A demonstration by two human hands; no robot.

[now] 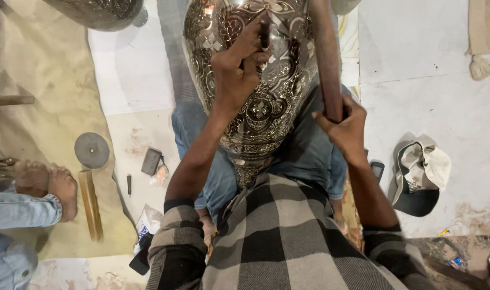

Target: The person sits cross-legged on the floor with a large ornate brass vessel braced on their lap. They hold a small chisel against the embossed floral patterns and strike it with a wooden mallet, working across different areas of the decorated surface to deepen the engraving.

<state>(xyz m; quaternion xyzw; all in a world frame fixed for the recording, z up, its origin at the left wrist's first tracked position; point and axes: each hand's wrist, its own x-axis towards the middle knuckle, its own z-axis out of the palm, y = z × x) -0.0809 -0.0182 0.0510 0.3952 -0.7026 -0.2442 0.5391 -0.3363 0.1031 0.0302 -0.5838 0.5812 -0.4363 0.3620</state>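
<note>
The vase [256,80] lies across the person's lap, its narrow foot toward the belly and its wide engraved body pointing away. It looks like sheet metal, stiff and probably weighty, with a polished skin that would slip under a dry palm; the cut pattern gives some grip. The neck near the foot is the safest place to take hold, the belly being too broad for one hand.

The left hand [235,70] is closed around a small dark chisel [265,33], its tip against the metal. The right hand [344,126] is wrapped tight about the lower end of a reddish wooden stick [326,59], held beside the vase (a mallet of sorts, I judge).

On the floor to the left lie a grey disc [91,150], a wooden block [90,204] and a small crumpled packet [147,221], white with blue marks. To the right, a cap [421,177], white and dark, rests upside down. Another person's foot [60,188] shows at the left edge.
</note>
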